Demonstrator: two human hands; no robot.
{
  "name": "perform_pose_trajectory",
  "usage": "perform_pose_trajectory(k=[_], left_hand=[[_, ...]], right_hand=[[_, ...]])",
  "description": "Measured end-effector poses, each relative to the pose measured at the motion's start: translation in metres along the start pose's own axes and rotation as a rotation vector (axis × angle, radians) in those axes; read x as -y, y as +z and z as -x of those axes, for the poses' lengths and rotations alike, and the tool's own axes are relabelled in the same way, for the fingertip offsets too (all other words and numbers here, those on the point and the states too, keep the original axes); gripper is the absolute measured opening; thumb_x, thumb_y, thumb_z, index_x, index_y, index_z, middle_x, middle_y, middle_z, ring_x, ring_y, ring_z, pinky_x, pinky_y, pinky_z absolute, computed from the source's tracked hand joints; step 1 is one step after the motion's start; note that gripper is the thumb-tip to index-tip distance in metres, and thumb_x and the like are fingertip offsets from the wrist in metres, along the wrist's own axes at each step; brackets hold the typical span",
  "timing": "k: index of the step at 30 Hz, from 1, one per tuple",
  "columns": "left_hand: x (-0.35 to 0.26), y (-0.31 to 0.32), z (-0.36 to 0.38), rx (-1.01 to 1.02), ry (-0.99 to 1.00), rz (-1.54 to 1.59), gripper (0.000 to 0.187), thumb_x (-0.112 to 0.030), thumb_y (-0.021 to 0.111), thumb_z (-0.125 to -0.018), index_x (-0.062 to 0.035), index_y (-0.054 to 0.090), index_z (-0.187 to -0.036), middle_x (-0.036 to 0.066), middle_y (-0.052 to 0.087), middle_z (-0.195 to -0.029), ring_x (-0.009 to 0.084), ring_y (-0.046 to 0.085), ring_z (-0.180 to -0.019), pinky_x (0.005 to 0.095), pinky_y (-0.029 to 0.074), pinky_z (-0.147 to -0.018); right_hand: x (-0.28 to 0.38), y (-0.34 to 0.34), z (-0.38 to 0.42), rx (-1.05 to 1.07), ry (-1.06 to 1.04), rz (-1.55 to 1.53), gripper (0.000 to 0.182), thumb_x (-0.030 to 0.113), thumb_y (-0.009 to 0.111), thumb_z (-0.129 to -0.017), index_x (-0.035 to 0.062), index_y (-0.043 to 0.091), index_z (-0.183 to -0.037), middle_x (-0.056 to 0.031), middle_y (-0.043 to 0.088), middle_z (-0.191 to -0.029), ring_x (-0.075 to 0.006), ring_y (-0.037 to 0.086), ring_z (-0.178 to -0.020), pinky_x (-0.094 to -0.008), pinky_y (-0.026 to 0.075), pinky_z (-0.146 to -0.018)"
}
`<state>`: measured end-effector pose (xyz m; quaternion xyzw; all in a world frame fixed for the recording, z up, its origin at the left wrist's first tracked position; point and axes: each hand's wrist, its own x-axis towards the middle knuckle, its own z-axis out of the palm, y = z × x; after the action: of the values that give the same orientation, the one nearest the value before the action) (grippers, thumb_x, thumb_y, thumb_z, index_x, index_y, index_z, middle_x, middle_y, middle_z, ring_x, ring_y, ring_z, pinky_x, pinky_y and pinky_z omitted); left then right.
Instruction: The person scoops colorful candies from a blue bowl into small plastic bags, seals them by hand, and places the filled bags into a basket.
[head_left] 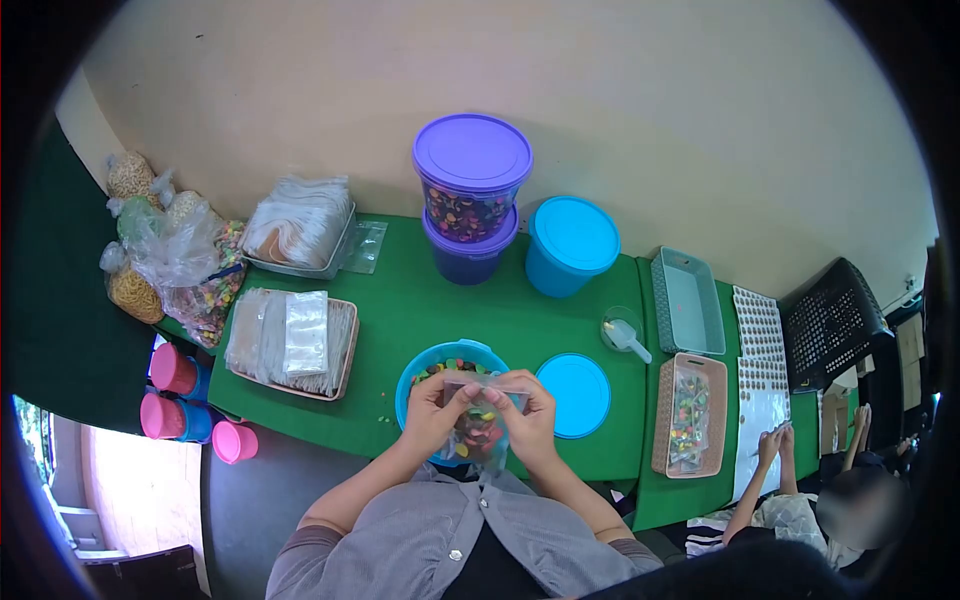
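A clear plastic bag [478, 432] partly filled with colourful pieces hangs upright in front of my chest. My left hand [430, 415] pinches its upper edge on one side, and my right hand [530, 415] pinches the other side, thumbs close together. Just behind and below the bag stands a blue tub [404, 395] holding similar multicoloured pieces, partly hidden by my hands. A round blue lid [573, 396] lies flat on the green cloth right of the tub. Farther right, a white scoop [628, 338] rests in a clear round dish.
Baskets of plastic bags [290, 342] stand left, beside bulging snack sacks [185, 250]. Purple-lidded tubs [472, 155] are stacked at the back near a closed blue tub [572, 250]. At right are a basket of filled bags [692, 415], sticker sheets [762, 340] and other people's hands [775, 445].
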<state>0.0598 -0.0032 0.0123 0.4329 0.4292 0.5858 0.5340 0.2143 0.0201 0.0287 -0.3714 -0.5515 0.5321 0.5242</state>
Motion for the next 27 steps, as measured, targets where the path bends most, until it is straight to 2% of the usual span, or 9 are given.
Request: perform_pose_trajectory(k=[11, 14, 17, 19, 21, 23, 24, 25, 27], left_hand=[[-0.012, -0.013, -0.013, 0.156, -0.038, -0.134, 0.03, -0.024, 0.048, -0.101, -0.0006, 0.062, -0.112, 0.008, 0.067, -0.099, 0.0124, 0.061, -0.089, 0.0276, 0.048, -0.083], [-0.022, -0.022, -0.022, 0.125, 0.019, -0.126, 0.039, -0.029, 0.047, -0.101, -0.0016, 0.053, -0.129, 0.012, 0.06, -0.121, 0.016, 0.06, -0.101, 0.0322, 0.046, -0.094], [-0.007, -0.007, -0.016, 0.258, 0.262, -0.324, 0.047, -0.032, 0.054, -0.098, -0.0024, 0.049, -0.133, 0.012, 0.06, -0.122, 0.0185, 0.056, -0.109, 0.0354, 0.043, -0.099], [0.013, 0.009, -0.005, 0.181, 0.268, -0.328, 0.047, -0.032, 0.056, -0.096, -0.0023, 0.049, -0.132, 0.012, 0.059, -0.123, 0.0197, 0.055, -0.111, 0.0359, 0.042, -0.1], [0.012, 0.014, -0.003, 0.102, 0.276, -0.331, 0.046, -0.031, 0.058, -0.095, -0.0022, 0.05, -0.131, 0.011, 0.059, -0.123, 0.021, 0.054, -0.113, 0.0363, 0.04, -0.101], [0.007, 0.014, 0.001, 0.223, -0.049, -0.138, 0.038, -0.029, 0.056, -0.096, -0.0014, 0.054, -0.122, 0.011, 0.06, -0.118, 0.0217, 0.056, -0.109, 0.0347, 0.041, -0.098], [0.005, 0.017, 0.0, 0.14, 0.151, -0.361, 0.03, -0.027, 0.053, -0.098, -0.0008, 0.058, -0.112, 0.009, 0.062, -0.108, 0.0215, 0.058, -0.101, 0.0335, 0.043, -0.091], [0.011, 0.014, 0.0, 0.14, 0.152, -0.362, 0.03, -0.027, 0.053, -0.098, -0.0008, 0.058, -0.112, 0.009, 0.062, -0.108, 0.0215, 0.058, -0.101, 0.0335, 0.043, -0.091], [0.026, 0.007, 0.002, 0.071, -0.058, -0.239, 0.028, -0.025, 0.05, -0.099, -0.0007, 0.061, -0.109, 0.011, 0.063, -0.101, 0.022, 0.058, -0.096, 0.0335, 0.044, -0.087]], right_hand=[[0.004, -0.028, -0.011, 0.134, 0.068, 0.028, 0.027, 0.02, 0.053, -0.098, -0.003, 0.066, -0.102, -0.0117, 0.065, -0.099, -0.0182, 0.06, -0.092, -0.0303, 0.046, -0.083], [0.007, -0.03, -0.012, -0.049, -0.022, 0.119, 0.029, 0.019, 0.05, -0.099, -0.0015, 0.066, -0.11, -0.0137, 0.066, -0.098, -0.0227, 0.061, -0.091, -0.0326, 0.046, -0.086], [0.007, -0.023, -0.007, 0.021, -0.19, 0.402, 0.033, 0.02, 0.051, -0.097, 0.0009, 0.061, -0.122, -0.0174, 0.062, -0.111, -0.0289, 0.058, -0.099, -0.0367, 0.045, -0.091], [0.01, -0.006, -0.005, 0.15, -0.366, 0.634, 0.04, 0.022, 0.055, -0.095, 0.0027, 0.055, -0.13, -0.0184, 0.054, -0.124, -0.0333, 0.051, -0.11, -0.0414, 0.04, -0.097], [0.006, -0.006, -0.005, 0.172, -0.334, 0.649, 0.047, 0.025, 0.064, -0.089, 0.0033, 0.054, -0.129, -0.0176, 0.046, -0.133, -0.0338, 0.043, -0.119, -0.0445, 0.034, -0.102], [0.005, 0.003, -0.005, -0.266, -0.199, 0.718, 0.048, 0.026, 0.071, -0.084, 0.0038, 0.057, -0.124, -0.0168, 0.047, -0.13, -0.034, 0.043, -0.119, -0.0451, 0.032, -0.104], [0.002, 0.004, -0.01, -0.326, -0.154, 0.505, 0.049, 0.028, 0.077, -0.078, 0.004, 0.061, -0.117, -0.0159, 0.045, -0.132, -0.0331, 0.041, -0.122, -0.0445, 0.032, -0.104], [-0.004, 0.0, -0.012, -0.327, -0.155, 0.505, 0.049, 0.028, 0.077, -0.078, 0.004, 0.061, -0.117, -0.0159, 0.045, -0.132, -0.0331, 0.041, -0.122, -0.0445, 0.032, -0.104], [-0.021, -0.017, -0.015, -0.03, 0.099, 0.264, 0.041, 0.026, 0.079, -0.077, 0.0027, 0.066, -0.107, -0.0149, 0.047, -0.131, -0.0292, 0.042, -0.124, -0.0426, 0.033, -0.104]])
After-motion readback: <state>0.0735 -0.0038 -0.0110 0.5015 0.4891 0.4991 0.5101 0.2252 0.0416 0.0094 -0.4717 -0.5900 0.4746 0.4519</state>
